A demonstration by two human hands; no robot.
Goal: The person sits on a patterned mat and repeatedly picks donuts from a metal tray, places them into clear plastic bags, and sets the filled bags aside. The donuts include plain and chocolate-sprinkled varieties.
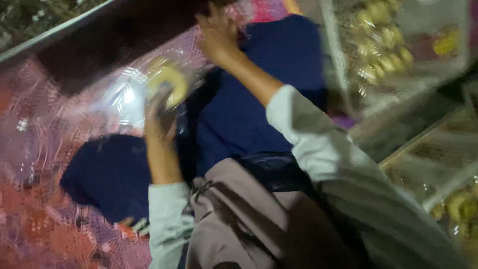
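The left hand (160, 117) is gripping a round, pale yellow pastry (168, 85) that is sticking out just above its fingertips, blurred, over crinkled clear plastic wrap (117, 97). Farther off, the right hand (217, 34) is reaching over dark blue cloth (279, 55); whether it is holding anything cannot be told.

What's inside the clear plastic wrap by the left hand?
A round yellow piece shows inside the clear plastic wrap, with the left hand touching it. The fingers cover its lower edge; motion blur hides detail.
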